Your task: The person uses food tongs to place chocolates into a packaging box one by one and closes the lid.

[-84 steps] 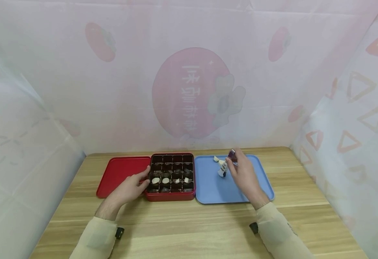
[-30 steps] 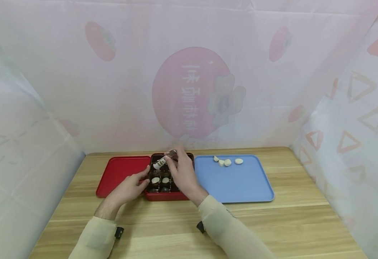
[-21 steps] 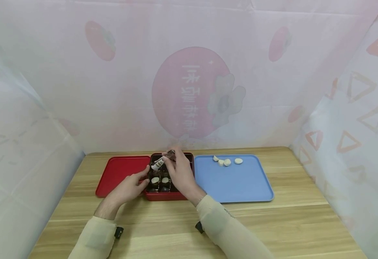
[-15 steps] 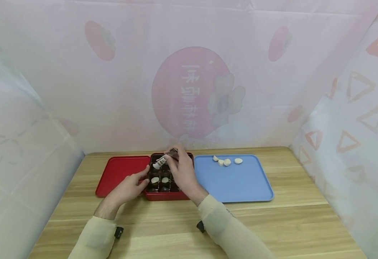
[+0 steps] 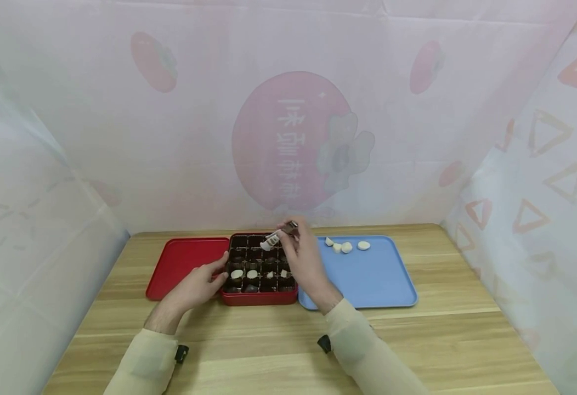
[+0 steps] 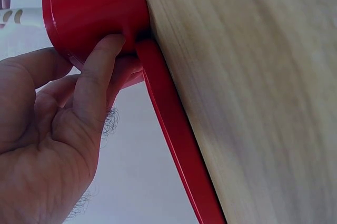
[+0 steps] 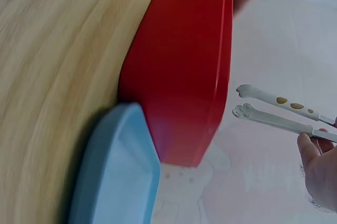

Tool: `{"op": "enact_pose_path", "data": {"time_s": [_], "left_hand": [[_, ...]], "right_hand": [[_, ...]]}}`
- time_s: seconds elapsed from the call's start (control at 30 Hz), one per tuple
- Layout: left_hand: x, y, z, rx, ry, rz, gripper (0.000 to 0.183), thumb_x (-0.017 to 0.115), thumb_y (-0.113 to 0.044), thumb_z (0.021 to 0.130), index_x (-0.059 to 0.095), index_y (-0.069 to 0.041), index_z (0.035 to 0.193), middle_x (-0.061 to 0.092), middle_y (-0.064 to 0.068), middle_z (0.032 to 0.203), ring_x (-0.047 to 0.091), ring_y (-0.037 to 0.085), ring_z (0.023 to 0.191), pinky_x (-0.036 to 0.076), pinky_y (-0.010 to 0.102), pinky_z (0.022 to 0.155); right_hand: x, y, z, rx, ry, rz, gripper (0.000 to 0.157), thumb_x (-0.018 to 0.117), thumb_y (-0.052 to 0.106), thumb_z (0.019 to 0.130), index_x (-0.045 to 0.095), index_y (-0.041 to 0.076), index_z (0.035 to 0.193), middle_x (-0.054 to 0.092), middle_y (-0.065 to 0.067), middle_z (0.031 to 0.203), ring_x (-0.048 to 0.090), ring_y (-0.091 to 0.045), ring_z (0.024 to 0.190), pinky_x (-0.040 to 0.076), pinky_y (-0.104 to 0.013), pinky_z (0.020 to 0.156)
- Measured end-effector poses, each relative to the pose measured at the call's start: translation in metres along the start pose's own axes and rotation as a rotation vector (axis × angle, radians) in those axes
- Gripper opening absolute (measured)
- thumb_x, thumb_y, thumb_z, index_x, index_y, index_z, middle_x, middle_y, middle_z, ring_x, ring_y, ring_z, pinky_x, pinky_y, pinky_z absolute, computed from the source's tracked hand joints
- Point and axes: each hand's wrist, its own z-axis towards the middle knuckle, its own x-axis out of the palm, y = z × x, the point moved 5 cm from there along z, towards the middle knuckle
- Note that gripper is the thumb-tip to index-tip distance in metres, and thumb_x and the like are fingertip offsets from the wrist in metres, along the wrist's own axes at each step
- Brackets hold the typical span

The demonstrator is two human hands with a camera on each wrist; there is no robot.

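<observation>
My right hand holds a pair of white tongs with paw-shaped tips and brown spots over the red box. In the right wrist view, the two tong arms stand apart with nothing between their tips. Dark dividers split the box into small compartments; white pieces and dark pieces sit in the nearer rows. My left hand rests its fingers and thumb against the box's left side; the left wrist view shows a fingertip flat on the red wall.
A blue tray lies right against the box, with several small white pieces near its back edge. To the left lies a flat red lid. A printed cloth hangs behind the wooden table.
The right hand with the tongs went from the blue tray to the box's back left, then lifted and shifted right within the last half second. My left hand stays put.
</observation>
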Motion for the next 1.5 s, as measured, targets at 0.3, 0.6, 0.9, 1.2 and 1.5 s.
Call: {"op": "enact_pose_path", "data": {"time_s": [0.3,0.6,0.9,1.2,1.5], "left_hand": [[0.001,0.000,0.001,-0.015,0.012,-0.015,0.068,0.065,-0.018,0.119,0.041,0.002,0.179,0.053,0.034,0.176,0.073,0.036,0.126,0.059,0.060,0.114],[0.001,-0.001,0.001,-0.004,0.008,-0.011,0.068,0.064,-0.017,0.119,0.041,0.003,0.179,0.053,0.034,0.175,0.073,0.039,0.133,0.058,0.065,0.119],[0.001,0.000,0.002,-0.013,0.017,-0.013,0.068,0.065,-0.017,0.119,0.041,0.003,0.179,0.055,0.035,0.174,0.067,0.030,0.110,0.057,0.054,0.105],[0.002,0.001,0.002,-0.014,0.014,-0.007,0.068,0.065,-0.018,0.119,0.041,0.003,0.179,0.056,0.035,0.173,0.069,0.031,0.115,0.059,0.060,0.112],[0.001,0.001,0.002,-0.010,0.011,-0.010,0.068,0.065,-0.019,0.119,0.041,0.002,0.179,0.057,0.035,0.173,0.067,0.030,0.114,0.058,0.060,0.113]], "right_hand": [[-0.041,-0.005,0.000,-0.023,-0.113,-0.044,0.023,0.066,0.009,0.120,0.061,-0.002,0.139,0.075,-0.026,0.144,0.073,-0.045,0.146,0.061,-0.038,0.122],[-0.078,-0.024,-0.004,-0.012,-0.175,-0.132,0.026,0.066,0.006,0.119,0.058,-0.004,0.142,0.073,-0.027,0.145,0.075,-0.047,0.142,0.064,-0.044,0.118],[-0.107,-0.047,-0.006,0.006,-0.222,-0.211,0.024,0.068,0.007,0.119,0.060,-0.004,0.139,0.074,-0.027,0.140,0.075,-0.048,0.141,0.064,-0.053,0.118],[-0.122,-0.066,-0.005,0.066,-0.210,-0.267,0.028,0.065,0.006,0.120,0.059,-0.006,0.144,0.070,-0.028,0.146,0.073,-0.046,0.145,0.063,-0.050,0.120],[-0.119,-0.077,0.000,0.058,-0.181,-0.339,0.025,0.065,0.008,0.120,0.062,-0.005,0.142,0.071,-0.026,0.142,0.074,-0.046,0.143,0.064,-0.048,0.118]]}}
